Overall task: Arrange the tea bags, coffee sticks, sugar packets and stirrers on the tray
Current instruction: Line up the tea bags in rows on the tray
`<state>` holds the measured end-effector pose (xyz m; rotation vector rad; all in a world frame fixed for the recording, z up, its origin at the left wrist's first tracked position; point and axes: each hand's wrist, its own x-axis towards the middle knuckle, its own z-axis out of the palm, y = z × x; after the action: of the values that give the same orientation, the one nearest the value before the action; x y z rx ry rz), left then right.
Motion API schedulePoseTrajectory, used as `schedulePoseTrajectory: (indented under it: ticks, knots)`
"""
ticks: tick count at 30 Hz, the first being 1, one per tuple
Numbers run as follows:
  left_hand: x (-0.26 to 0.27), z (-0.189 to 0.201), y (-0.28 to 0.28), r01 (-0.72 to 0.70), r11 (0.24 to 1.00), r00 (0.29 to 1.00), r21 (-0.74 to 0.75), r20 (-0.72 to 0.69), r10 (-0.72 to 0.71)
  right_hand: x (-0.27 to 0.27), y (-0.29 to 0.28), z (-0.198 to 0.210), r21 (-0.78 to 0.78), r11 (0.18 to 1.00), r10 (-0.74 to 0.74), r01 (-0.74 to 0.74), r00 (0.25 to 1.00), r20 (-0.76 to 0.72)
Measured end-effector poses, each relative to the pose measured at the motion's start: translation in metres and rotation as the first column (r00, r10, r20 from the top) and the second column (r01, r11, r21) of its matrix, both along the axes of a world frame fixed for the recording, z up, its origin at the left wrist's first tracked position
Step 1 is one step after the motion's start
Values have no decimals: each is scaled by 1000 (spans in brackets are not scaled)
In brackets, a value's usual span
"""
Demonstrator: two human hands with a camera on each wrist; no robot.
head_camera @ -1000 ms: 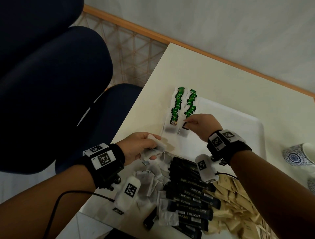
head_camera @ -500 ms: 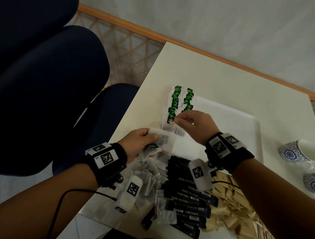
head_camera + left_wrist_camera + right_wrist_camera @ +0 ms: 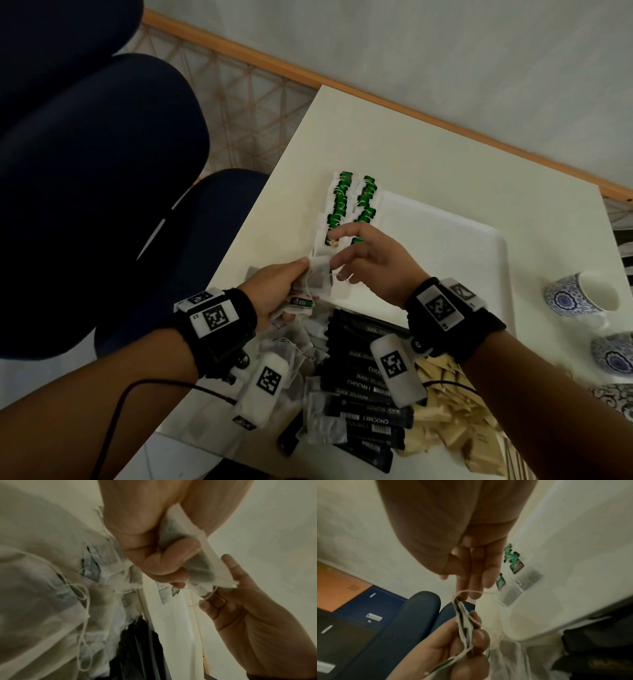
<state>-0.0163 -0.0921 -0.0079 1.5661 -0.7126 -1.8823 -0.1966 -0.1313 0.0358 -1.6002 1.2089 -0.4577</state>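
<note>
Tea bags (image 3: 317, 286) sit bunched in the curled fingers of the left hand (image 3: 274, 291) at the frame's centre, just below the two green-tagged rows (image 3: 352, 205) on the white tray (image 3: 445, 246). Right hand (image 3: 373, 263) reaches in with loosely extended fingers touching the bundle's string; whether it pinches is unclear.

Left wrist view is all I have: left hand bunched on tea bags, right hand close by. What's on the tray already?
Observer: Head view shows two rows of green-tagged tea bags along the left edge of the tray.
Operator: Coffee sticks?
Observer: The black coffee sticks are heaped by the tray's near edge, beside the brown packets.
Operator: Right hand gripping?
Observer: In the right wrist view the right hand has straight fingers, with the tips at a string above the held tea bags.
</note>
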Motion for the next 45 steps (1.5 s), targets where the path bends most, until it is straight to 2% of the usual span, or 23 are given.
schedulePoseTrajectory:
  ticks: [3,6,8,10,12,15,18,20,23,27,37,42,45]
  knots:
    - [0,-3,1,27,1000,1000,13,-12,-27,-2,3,2,-164,969,165,-185,978,-127]
    - [-1,-1,3,98,995,994,18,-44,-97,2,5,2,-300,904,241,-303,944,-227]
    - [-2,3,5,99,995,992,20,-81,-97,3,4,1,-389,878,200,-277,953,-228]
    - [-2,7,7,79,996,994,50,-84,-74,2,-1,1,-424,893,71,-151,978,-198]
    - [-1,6,8,52,995,995,90,-92,-44,0,-3,2,-404,910,-6,-97,969,-246]
    - [3,3,10,45,993,993,107,-111,-33,-2,0,0,-358,919,21,-162,930,-368]
    - [3,3,12,10,997,996,73,-84,-3,-3,2,-1,-342,935,-30,-91,943,-332]
    - [2,2,11,-43,999,997,0,-71,43,-4,2,2,-304,949,-21,-82,947,-321]
    - [3,0,9,-8,983,999,-182,40,15,-3,3,6,-241,960,56,-145,939,-339]
    - [1,0,9,25,968,1000,-249,18,-21,-1,6,4,-161,984,36,-78,969,-245]
    - [11,-1,13,-1,974,1000,-228,-26,-5,4,6,2,-179,984,-36,8,987,-156]
    - [14,5,14,-88,978,988,-187,-145,61,14,4,3,-64,997,-49,46,998,-42]
    - [14,6,14,-42,980,988,-197,-155,11,20,4,2,-31,999,-38,38,999,4]
